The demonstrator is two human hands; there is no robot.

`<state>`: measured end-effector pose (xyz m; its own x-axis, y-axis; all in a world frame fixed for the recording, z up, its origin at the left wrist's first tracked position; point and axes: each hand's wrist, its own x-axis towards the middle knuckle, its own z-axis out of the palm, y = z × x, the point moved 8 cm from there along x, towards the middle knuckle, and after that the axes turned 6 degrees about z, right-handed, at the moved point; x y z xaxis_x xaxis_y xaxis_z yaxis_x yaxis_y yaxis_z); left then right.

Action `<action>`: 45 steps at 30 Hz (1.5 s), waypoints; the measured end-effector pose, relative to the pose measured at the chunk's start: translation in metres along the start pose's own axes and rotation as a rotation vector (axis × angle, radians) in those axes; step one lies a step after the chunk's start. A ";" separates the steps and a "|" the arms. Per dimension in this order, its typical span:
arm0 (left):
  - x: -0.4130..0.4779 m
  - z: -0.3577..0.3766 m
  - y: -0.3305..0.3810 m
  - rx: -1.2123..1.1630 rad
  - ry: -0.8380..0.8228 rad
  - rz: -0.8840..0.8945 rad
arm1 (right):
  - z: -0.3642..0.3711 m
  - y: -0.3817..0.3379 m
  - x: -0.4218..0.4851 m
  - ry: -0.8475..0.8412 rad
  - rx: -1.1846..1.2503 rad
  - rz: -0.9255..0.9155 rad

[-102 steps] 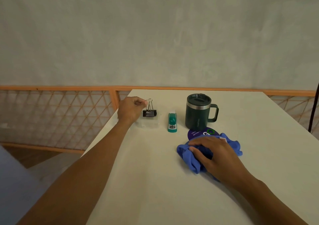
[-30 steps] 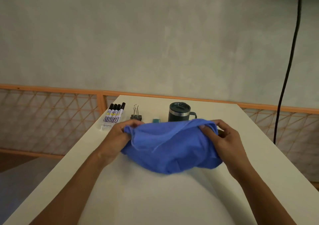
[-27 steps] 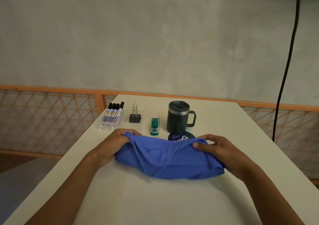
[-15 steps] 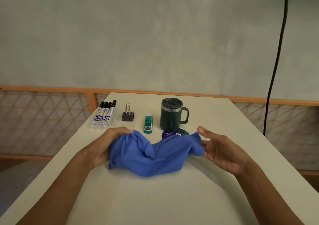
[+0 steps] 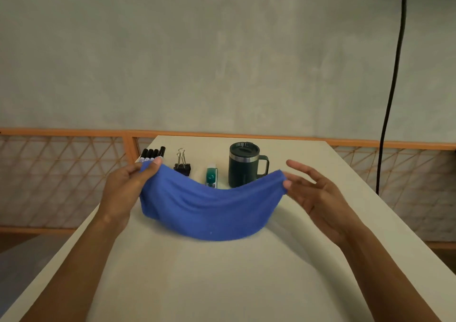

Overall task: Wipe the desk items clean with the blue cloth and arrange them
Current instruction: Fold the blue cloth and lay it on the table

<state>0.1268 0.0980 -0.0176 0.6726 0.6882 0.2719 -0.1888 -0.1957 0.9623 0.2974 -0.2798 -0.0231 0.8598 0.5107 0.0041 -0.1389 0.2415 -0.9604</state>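
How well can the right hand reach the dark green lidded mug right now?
Probably not yet: the right hand holds a corner of the blue cloth, stretched in front of the dark green lidded mug; it must let go first.

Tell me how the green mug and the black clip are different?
The mug is dark green; the binder clip is black. The mug is tall and round with a lid and side handle; the binder clip is far smaller, with thin wire loops pointing up. Both stand on the table behind the blue cloth.

Soft matt blue cloth (image 5: 209, 210); smooth matt desk (image 5: 222, 284); mug (image 5: 241, 176) w/ metal band.
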 end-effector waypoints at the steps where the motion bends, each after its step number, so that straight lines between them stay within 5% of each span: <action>1: 0.001 -0.003 0.004 -0.012 -0.001 0.028 | -0.001 -0.010 -0.001 0.039 0.014 -0.052; 6: 0.005 -0.017 0.014 -0.052 0.018 0.145 | -0.008 -0.015 0.001 0.182 0.107 -0.126; 12: 0.007 -0.015 0.016 0.082 -0.022 0.265 | 0.004 0.017 0.007 0.084 0.117 0.091; 19: 0.008 -0.029 0.022 0.119 0.099 0.299 | 0.001 -0.021 -0.007 0.237 -0.455 -0.280; 26: 0.004 -0.032 0.034 0.012 0.126 0.315 | 0.008 -0.056 -0.032 0.380 -0.477 -0.581; 32: 0.002 -0.024 0.038 0.097 0.032 0.361 | 0.002 -0.059 -0.035 0.447 -0.476 -0.620; 42: -0.004 -0.020 0.055 0.223 0.189 0.570 | -0.006 -0.065 -0.036 0.513 -0.519 -0.767; 45: 0.000 -0.024 0.053 0.323 0.111 0.605 | -0.017 -0.067 -0.030 0.471 -0.612 -0.681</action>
<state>0.0993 0.1042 0.0334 0.4358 0.4563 0.7758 -0.2741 -0.7537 0.5973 0.2888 -0.3252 0.0363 0.7860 0.0155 0.6180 0.6111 -0.1704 -0.7730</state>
